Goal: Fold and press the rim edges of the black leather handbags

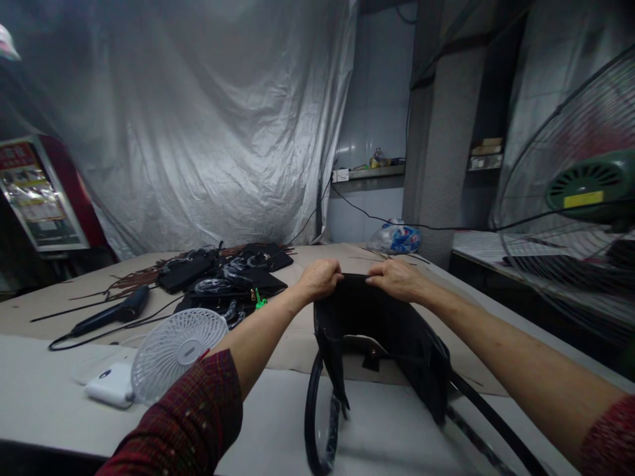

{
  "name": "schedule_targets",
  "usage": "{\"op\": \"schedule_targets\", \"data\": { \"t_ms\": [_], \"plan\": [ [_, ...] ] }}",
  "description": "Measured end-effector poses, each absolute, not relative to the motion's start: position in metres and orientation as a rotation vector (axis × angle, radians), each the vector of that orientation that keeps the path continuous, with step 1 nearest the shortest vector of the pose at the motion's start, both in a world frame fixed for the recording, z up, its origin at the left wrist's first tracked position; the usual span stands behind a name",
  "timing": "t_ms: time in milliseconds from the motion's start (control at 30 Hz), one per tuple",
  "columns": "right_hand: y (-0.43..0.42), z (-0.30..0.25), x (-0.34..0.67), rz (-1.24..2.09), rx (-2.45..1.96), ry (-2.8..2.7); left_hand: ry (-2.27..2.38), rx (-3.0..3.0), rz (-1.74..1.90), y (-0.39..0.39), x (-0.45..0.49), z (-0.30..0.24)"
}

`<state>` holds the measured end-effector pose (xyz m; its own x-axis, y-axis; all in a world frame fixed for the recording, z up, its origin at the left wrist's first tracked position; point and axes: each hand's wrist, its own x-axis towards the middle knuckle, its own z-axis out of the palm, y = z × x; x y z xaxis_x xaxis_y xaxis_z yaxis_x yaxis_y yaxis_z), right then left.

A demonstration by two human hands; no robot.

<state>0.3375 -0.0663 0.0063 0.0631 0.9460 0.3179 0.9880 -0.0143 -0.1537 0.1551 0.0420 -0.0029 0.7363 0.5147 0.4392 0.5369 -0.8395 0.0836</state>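
Observation:
A black handbag (391, 344) stands open on the table (59, 383) in front of me, its handles hanging toward me on both sides. My left hand (321, 277) grips the far top rim of the bag with curled fingers. My right hand (397, 277) grips the same rim just to the right, the two hands almost touching. A handle (317, 410) wrapped in clear plastic loops down at the bag's near left.
A small white desk fan (173, 354) and a white power bank (110, 387) sit at the left. Behind them lie a black handheld tool (112, 316) with its cord and a pile of black bag parts (228, 277). A large standing fan (585, 192) is at the right.

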Motion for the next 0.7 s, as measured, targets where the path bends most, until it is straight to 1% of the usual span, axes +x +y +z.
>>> {"op": "schedule_targets", "data": {
  "t_ms": [367,567,700],
  "plan": [
    [-0.0676,0.0071,0.3354,-0.175,-2.028,-1.912,-0.885,-2.876,-0.714,0.0435,0.1551,-0.0047],
    [-0.0699,0.0067,0.3331,-0.182,-1.992,-1.929,-0.660,-2.960,-0.779,0.0478,0.1553,-0.0062],
    [-0.0704,0.0062,0.3311,-0.185,-1.973,-1.946,-0.664,-3.008,-0.831,0.0493,0.1600,-0.0067]
  ]
}}
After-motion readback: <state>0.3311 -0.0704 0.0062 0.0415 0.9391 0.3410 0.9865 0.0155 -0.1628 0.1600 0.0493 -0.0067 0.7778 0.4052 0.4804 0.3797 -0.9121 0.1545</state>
